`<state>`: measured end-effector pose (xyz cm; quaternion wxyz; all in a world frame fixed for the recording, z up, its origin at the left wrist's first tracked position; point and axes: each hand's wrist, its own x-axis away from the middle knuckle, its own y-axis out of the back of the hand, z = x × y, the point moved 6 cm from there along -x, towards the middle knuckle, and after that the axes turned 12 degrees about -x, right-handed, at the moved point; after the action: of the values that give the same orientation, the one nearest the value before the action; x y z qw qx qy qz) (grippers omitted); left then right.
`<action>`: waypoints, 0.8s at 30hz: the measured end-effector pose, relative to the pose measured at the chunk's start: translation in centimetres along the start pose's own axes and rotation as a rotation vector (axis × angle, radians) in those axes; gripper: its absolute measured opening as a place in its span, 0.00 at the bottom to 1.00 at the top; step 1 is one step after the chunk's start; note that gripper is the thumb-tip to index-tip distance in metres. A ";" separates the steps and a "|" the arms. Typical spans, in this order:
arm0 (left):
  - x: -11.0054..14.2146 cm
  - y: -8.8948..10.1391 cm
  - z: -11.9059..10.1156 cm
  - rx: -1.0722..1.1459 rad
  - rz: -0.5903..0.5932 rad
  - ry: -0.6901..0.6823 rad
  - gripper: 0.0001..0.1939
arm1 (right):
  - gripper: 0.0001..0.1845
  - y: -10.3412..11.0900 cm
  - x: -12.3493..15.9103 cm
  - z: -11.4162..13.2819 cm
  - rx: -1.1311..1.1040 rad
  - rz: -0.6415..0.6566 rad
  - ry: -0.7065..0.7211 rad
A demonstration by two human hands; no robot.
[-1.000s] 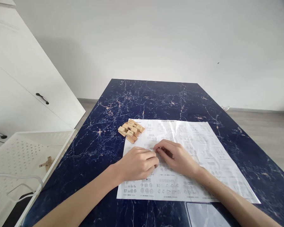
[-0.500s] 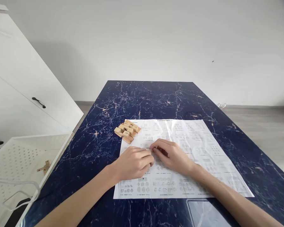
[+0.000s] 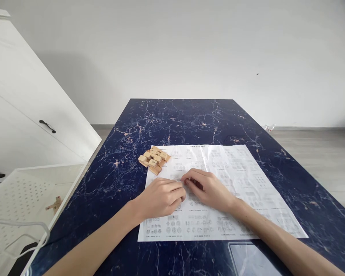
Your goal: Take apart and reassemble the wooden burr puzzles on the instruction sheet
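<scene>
From where I stand, I see 2 slim, bare forearms, left (image 3: 103, 237) and right (image 3: 276, 235), uncovered as far up as shows. The left hand (image 3: 161, 197) and right hand (image 3: 209, 191) are bare too, with slender fingers.

Head camera looked down over the blue table (image 3: 184, 122)

The single view came from the wearer's head, above the table's near side, and faced forward and steeply enough downward to centre the tabletop. It sat close behind the printed sheet (image 3: 241, 172), so the left forearm (image 3: 103, 239) and right forearm (image 3: 276, 234) ran in from the bottom edge, while the wall (image 3: 175, 46) filled the top
</scene>
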<state>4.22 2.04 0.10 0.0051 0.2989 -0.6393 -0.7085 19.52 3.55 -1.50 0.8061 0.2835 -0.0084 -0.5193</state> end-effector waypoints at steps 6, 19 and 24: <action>0.0 0.0 0.2 0.004 0.003 0.009 0.16 | 0.12 0.0 0.1 0.0 0.002 0.000 0.005; -0.1 0.2 0.3 0.038 -0.015 0.025 0.15 | 0.13 0.0 0.1 0.2 0.016 -0.001 0.010; -0.1 0.2 0.3 0.026 -0.017 0.025 0.15 | 0.14 0.0 0.0 0.1 0.019 0.000 0.010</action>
<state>4.06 2.28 0.34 0.0035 0.3131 -0.6457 -0.6965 19.42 3.51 -1.41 0.8035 0.2938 -0.0090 -0.5177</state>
